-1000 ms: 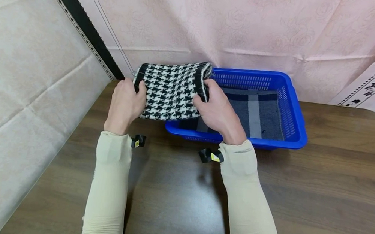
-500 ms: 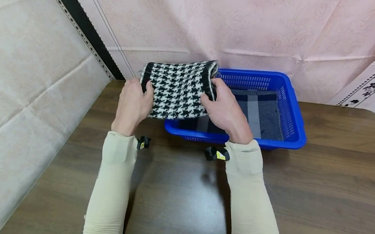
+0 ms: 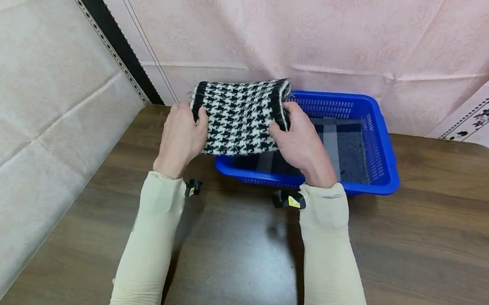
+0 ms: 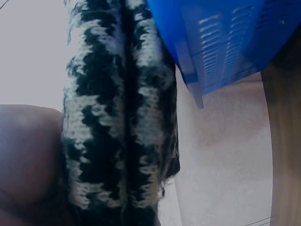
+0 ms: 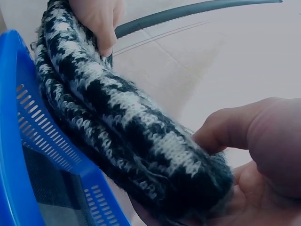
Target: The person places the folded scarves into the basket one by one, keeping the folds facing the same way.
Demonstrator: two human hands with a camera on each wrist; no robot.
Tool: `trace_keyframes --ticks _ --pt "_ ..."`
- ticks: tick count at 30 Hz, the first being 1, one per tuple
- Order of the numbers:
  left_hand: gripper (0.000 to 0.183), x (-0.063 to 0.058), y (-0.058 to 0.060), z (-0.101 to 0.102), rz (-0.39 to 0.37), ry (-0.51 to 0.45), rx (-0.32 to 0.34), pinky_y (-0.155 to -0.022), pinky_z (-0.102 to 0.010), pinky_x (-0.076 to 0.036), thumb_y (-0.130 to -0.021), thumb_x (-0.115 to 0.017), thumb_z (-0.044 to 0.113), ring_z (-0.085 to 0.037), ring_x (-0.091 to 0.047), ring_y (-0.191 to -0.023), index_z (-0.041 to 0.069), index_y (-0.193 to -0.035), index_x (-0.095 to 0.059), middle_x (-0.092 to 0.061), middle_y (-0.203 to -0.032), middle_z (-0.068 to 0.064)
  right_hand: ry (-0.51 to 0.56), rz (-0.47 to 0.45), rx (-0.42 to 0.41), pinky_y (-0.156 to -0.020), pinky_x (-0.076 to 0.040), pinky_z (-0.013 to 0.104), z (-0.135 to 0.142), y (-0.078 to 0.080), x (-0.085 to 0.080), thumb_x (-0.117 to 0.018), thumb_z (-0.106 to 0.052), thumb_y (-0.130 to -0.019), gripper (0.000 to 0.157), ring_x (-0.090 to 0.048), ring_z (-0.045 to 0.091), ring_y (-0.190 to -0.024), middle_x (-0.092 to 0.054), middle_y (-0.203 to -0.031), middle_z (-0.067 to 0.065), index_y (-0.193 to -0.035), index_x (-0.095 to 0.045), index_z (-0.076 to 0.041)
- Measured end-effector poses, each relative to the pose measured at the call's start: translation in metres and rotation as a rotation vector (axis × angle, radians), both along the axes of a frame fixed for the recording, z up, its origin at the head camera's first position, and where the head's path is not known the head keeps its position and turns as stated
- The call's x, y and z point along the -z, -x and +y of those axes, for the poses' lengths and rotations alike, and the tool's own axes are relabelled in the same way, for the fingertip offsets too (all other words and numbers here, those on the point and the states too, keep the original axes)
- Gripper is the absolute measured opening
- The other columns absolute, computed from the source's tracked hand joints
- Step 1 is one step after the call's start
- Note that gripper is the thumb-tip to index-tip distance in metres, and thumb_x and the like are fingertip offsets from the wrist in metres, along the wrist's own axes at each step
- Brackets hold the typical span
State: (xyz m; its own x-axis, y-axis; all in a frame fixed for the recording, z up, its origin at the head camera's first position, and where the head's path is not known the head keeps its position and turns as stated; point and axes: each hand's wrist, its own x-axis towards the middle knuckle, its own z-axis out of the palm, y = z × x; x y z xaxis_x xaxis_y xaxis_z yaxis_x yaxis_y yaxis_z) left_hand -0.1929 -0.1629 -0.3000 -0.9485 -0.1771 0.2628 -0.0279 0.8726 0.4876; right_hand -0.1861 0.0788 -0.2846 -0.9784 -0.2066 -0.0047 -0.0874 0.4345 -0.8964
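Note:
A folded black-and-white houndstooth knit cloth with dark edge bands is held up between my two hands. My left hand grips its left end, thumb on top and the other fingers hidden behind. At the right end my right hand pinches the cloth between thumb and fingers. In the right wrist view the cloth shows thick stacked layers, with the right thumb pressed on its upper side. The cloth overlaps the left part of a blue plastic basket, and the left wrist view shows it beside the basket's slotted wall.
Inside the basket lies a dark grey cloth with a lighter stripe. The basket stands on a brown wooden table against a pink patterned backdrop. A pale sheet borders the table on the left.
Both hands have carried the folded cloth a little to the right, farther over the basket. The grip looks the same, and the basket stays in place.

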Motion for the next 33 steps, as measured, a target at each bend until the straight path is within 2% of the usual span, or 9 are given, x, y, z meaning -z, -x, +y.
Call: trace_keyframes --ticks 5,10,12,14,17,21,24,33 --pt "0.053 0.0 0.0 0.001 0.018 0.002 0.005 -0.102 -0.055 -0.045 -0.107 -0.039 0.036 -0.045 -0.056 -0.116 -0.012 -0.126 -0.054 -0.057 -0.12 -0.029 -0.004 -0.001 0.015 -0.096 -0.042 0.04 0.0 0.0 -0.001 -0.051 -0.021 -0.104 0.052 -0.05 0.025 -0.108 -0.05 -0.138 0.009 -0.153 -0.037 -0.011" --pt "0.054 0.0 0.0 0.004 0.012 0.0 0.014 -0.1 -0.054 -0.046 -0.107 -0.038 0.035 -0.044 -0.057 -0.112 -0.012 -0.128 -0.052 -0.056 -0.119 -0.029 -0.04 -0.009 0.014 -0.109 -0.04 0.044 0.002 0.0 0.0 -0.051 -0.024 -0.104 0.055 -0.046 0.023 -0.127 -0.043 -0.153 0.008 -0.156 -0.034 -0.011" --pt "0.053 0.001 0.0 0.007 0.01 -0.007 0.018 -0.1 -0.054 -0.047 -0.106 -0.037 0.033 -0.044 -0.056 -0.11 -0.012 -0.128 -0.052 -0.056 -0.119 -0.028 -0.039 -0.007 0.015 -0.11 -0.04 0.045 0.003 0.0 0.0 -0.051 -0.023 -0.104 0.055 -0.045 0.024 -0.128 -0.042 -0.155 0.009 -0.155 -0.034 -0.011" --pt "0.05 0.001 0.0 0.009 0.016 -0.015 0.019 -0.098 -0.054 -0.047 -0.105 -0.037 0.031 -0.044 -0.057 -0.108 -0.012 -0.126 -0.052 -0.055 -0.117 -0.028 -0.04 0.004 0.019 -0.107 -0.041 0.043 0.005 0.0 0.0 -0.05 -0.022 -0.104 0.054 -0.046 0.023 -0.124 -0.043 -0.152 0.008 -0.154 -0.035 -0.01" --pt "0.046 0.002 0.0 0.012 0.031 -0.03 0.02 -0.095 -0.053 -0.048 -0.103 -0.036 0.029 -0.043 -0.056 -0.104 -0.01 -0.12 -0.053 -0.054 -0.113 -0.026 -0.022 0.013 0.023 -0.093 -0.043 0.041 0.006 0.001 0.0 -0.05 -0.02 -0.103 0.05 -0.05 0.027 -0.105 -0.05 -0.134 0.012 -0.151 -0.038 -0.009" --pt "0.041 0.004 0.0 0.012 0.044 -0.051 0.035 -0.091 -0.051 -0.048 -0.1 -0.035 0.026 -0.039 -0.054 -0.095 -0.008 -0.116 -0.053 -0.052 -0.106 -0.022 -0.018 0.018 0.032 -0.087 -0.042 0.04 0.006 0.001 0.001 -0.049 -0.019 -0.103 0.049 -0.049 0.028 -0.096 -0.05 -0.122 0.012 -0.15 -0.039 -0.009" --pt "0.041 0.005 0.0 0.011 0.052 -0.06 0.045 -0.09 -0.05 -0.048 -0.099 -0.035 0.025 -0.036 -0.051 -0.093 -0.008 -0.116 -0.052 -0.05 -0.104 -0.021 -0.017 0.017 0.033 -0.09 -0.041 0.039 0.005 0.001 0.001 -0.049 -0.019 -0.104 0.05 -0.049 0.026 -0.1 -0.049 -0.126 0.011 -0.151 -0.037 -0.009" --pt "0.036 0.004 -0.003 0.017 0.068 -0.08 0.062 -0.085 -0.048 -0.046 -0.098 -0.037 0.025 -0.034 -0.048 -0.087 -0.006 -0.11 -0.052 -0.048 -0.102 -0.018 0.027 -0.013 0.027 -0.083 -0.043 0.037 0.011 0.0 0.001 -0.047 -0.018 -0.105 0.047 -0.051 0.025 -0.095 -0.053 -0.126 0.011 -0.15 -0.037 -0.01"
